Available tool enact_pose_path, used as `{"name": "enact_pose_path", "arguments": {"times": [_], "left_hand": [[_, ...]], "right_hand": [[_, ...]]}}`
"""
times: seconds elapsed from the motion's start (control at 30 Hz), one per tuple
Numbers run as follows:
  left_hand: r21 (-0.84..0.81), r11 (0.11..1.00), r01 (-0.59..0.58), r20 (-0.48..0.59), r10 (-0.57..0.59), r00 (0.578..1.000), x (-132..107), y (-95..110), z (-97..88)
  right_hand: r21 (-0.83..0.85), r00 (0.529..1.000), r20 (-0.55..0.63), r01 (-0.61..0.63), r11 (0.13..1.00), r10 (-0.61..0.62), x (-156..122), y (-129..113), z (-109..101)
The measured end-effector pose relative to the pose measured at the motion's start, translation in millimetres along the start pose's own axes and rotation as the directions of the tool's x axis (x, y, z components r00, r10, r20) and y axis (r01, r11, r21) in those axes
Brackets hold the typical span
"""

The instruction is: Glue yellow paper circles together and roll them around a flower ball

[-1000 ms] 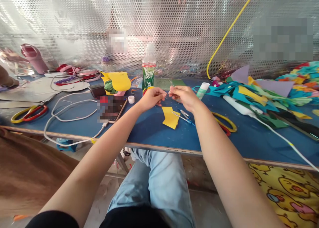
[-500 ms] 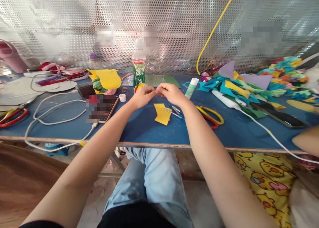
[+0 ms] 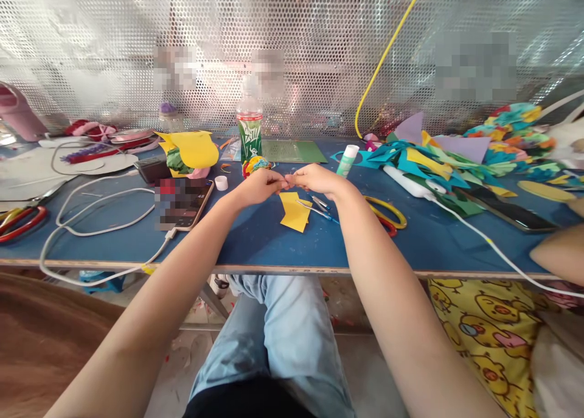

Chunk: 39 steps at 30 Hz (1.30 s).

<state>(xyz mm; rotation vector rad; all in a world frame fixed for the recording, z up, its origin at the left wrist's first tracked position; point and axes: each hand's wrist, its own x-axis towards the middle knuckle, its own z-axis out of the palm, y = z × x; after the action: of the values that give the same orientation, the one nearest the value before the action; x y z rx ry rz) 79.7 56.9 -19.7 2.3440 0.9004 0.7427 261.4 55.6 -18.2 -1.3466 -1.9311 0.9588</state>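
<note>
My left hand [image 3: 261, 187] and my right hand [image 3: 314, 179] meet fingertip to fingertip above the middle of the table. Both are closed in a pinch; whatever lies between the fingers is too small or hidden to make out. Just behind my left hand sits a colourful bundle [image 3: 256, 165], yellow, blue and red, partly covered by the hand. Below the hands lie yellow paper pieces [image 3: 295, 213], with a slim blue-handled tool [image 3: 322, 211] across their right edge. A glue stick [image 3: 348, 160] with a green label stands uncapped beyond my right wrist.
Behind the hands stands a plastic bottle [image 3: 250, 129]. A phone [image 3: 194, 205] on a white cable and a white cap [image 3: 221, 182] lie left. Yellow-handled scissors [image 3: 390, 212], coloured paper scraps [image 3: 422, 156] and a dark phone [image 3: 511, 210] are right. Another person's arm [image 3: 559, 257] rests at the right edge.
Both hands sit slightly lower in view, fingertips still together. More of the colourful bundle shows behind my left hand. The whole view has shifted a little.
</note>
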Motion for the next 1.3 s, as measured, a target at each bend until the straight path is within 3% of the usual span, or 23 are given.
{"name": "enact_pose_path", "arguments": {"times": [0.13,0.23,0.37,0.53,0.77,1.07,1.3], "left_hand": [[0.090,0.993,-0.083,-0.027,0.086,0.996,-2.5,6.2,1.0],[0.104,0.989,-0.110,-0.080,0.118,0.990,-3.8,8.9,2.4],[0.059,0.994,-0.089,-0.161,0.097,0.982,-2.5,4.3,4.0],[-0.100,0.995,0.008,-0.093,-0.017,0.996,-2.7,-1.2,4.3],[-0.346,0.934,0.091,-0.090,-0.129,0.988,-2.9,0.9,3.1],[-0.633,0.753,0.181,-0.087,-0.302,0.949,-4.6,11.2,-4.5],[-0.724,0.663,0.191,-0.100,-0.374,0.922,-4.3,9.9,-5.7]], "right_hand": [[0.186,0.986,0.086,-0.159,0.970,0.145,-1.8,-2.2,0.2],[0.309,0.977,0.151,-0.190,0.932,0.149,-2.7,-5.3,0.4],[0.308,0.999,0.041,-0.035,0.951,0.024,-2.6,-7.0,1.7],[0.190,0.989,-0.144,0.059,0.980,-0.032,1.5,-1.9,4.5],[0.131,0.911,-0.356,0.269,0.954,-0.208,6.4,-5.8,5.1],[0.059,0.923,-0.201,0.345,0.937,-0.328,0.9,-10.9,9.6],[0.118,0.913,-0.254,0.355,0.927,-0.318,5.2,-9.3,9.4]]}}
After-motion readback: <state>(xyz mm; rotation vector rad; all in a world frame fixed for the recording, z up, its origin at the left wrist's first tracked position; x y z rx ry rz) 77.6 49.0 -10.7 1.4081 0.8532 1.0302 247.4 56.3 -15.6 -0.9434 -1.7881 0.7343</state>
